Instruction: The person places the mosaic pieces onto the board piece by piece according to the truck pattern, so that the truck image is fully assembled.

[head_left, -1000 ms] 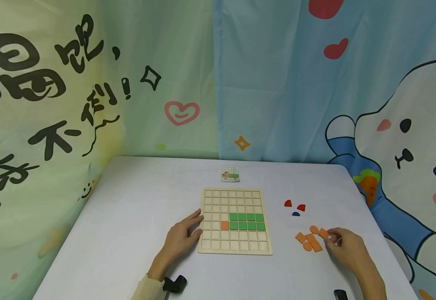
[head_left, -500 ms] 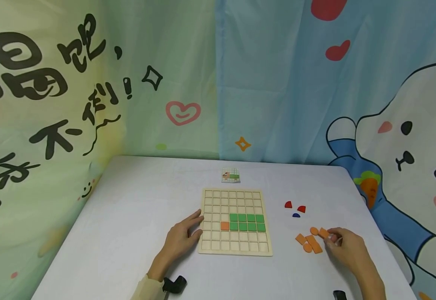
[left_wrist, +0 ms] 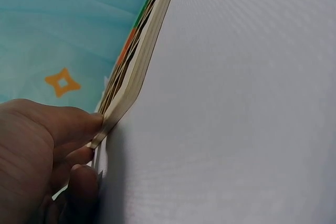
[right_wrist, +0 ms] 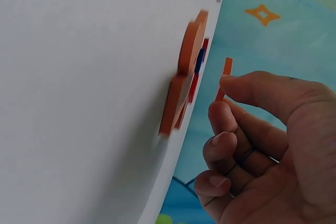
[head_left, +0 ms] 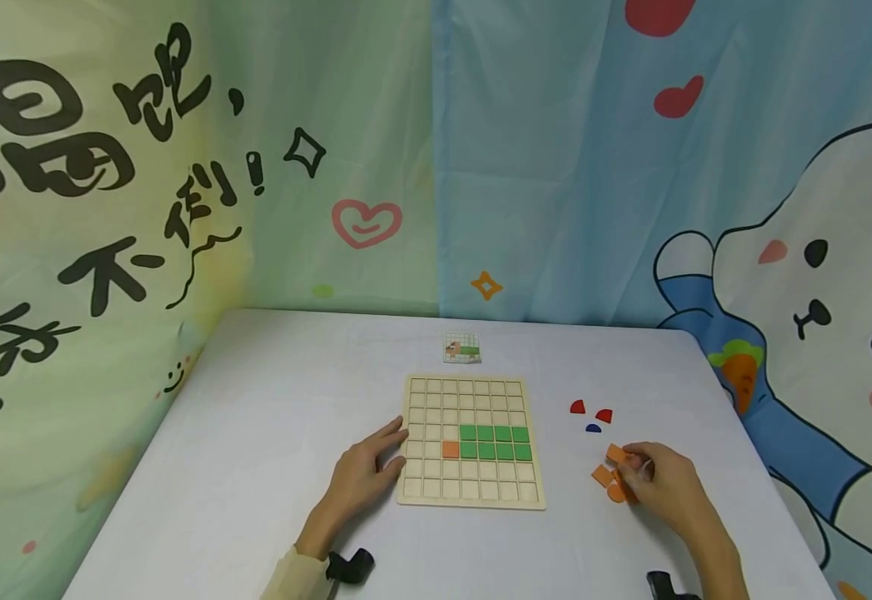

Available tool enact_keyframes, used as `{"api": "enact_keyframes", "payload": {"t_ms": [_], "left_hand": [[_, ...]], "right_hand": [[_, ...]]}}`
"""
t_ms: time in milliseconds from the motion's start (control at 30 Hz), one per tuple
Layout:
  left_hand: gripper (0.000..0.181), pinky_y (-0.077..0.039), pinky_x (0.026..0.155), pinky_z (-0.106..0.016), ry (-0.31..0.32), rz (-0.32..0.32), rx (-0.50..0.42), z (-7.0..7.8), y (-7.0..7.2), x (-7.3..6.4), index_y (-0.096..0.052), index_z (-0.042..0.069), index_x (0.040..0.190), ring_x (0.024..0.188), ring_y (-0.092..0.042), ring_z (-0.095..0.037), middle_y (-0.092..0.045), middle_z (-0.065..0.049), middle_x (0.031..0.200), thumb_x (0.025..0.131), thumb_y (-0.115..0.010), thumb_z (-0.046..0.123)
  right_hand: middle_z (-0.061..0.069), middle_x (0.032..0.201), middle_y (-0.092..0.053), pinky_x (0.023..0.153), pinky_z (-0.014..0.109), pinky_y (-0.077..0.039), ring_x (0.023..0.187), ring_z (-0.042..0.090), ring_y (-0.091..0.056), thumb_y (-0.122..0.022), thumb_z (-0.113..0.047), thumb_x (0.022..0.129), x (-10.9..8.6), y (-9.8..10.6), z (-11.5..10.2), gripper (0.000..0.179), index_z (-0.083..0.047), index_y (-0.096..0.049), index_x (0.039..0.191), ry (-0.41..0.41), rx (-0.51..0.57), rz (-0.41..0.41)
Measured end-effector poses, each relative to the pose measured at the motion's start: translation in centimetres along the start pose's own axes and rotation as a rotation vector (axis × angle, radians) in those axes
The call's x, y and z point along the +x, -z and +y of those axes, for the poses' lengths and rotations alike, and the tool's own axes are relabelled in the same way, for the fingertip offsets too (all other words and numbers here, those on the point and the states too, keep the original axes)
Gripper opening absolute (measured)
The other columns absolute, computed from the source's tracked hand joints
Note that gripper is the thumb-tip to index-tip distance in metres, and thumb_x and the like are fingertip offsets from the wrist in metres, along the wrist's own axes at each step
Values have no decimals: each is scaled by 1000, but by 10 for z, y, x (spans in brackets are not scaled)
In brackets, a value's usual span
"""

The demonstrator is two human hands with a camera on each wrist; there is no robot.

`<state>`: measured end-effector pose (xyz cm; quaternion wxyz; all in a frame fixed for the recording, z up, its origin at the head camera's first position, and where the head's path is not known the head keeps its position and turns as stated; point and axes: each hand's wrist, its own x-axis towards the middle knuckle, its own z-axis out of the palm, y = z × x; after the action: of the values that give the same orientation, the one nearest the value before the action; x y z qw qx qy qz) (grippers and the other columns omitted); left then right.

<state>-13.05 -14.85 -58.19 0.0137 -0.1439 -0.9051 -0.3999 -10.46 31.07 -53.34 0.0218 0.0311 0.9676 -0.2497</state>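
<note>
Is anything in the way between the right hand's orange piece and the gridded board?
Nothing visible stands between the orange piece, pinched in the right hand, and the board. A loose orange square lies on the near side of that straight path, the red pieces and blue piece on the far side.

This looks like a screened-off play or craft corner: pastel hangings [head_left: 556,183] close in the white-topped bench [head_left: 271,392] behind and at both sides, printed with bold black lettering [head_left: 98,292], red hearts [head_left: 679,97] and a white cartoon animal [head_left: 841,200] with a carrot [head_left: 739,383]. The gridded board [head_left: 473,402] and small coloured pieces [head_left: 602,476] fit that. Whether it is in a home or a classroom cannot be told.
</note>
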Motion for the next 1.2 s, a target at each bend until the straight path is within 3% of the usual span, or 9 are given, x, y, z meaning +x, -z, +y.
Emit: {"api": "enact_keyframes", "payload": {"t_ms": [233,633,1200], "left_hand": [[46,-37,58,-18,46,-30,7,1,2,1,-68,12,143,55,-41,5,-58,0,159,97,-74,17],[46,-37,60,-19,56,-27,27,2,0,1,-69,13,142,55,-40,3,-58,0,159,97,-74,16],[45,-37,58,-19,12,-7,13,2,1,0,-69,9,141,55,-40,5,-59,-5,158,97,-74,14]], "right_hand": [[5,87,-64,61,21,-44,77,17,-53,-76,-15,93,5,-13,-19,35,5,-72,121,53,35,0],[1,85,-62,63,22,-42,77,14,-50,-75,-11,92,16,-33,-58,25,-1,-76,115,141,58,0],[-3,85,-62,65,20,-44,76,10,-50,-79,-9,92,23,-55,-97,27,0,-75,117,257,122,-58]]}}
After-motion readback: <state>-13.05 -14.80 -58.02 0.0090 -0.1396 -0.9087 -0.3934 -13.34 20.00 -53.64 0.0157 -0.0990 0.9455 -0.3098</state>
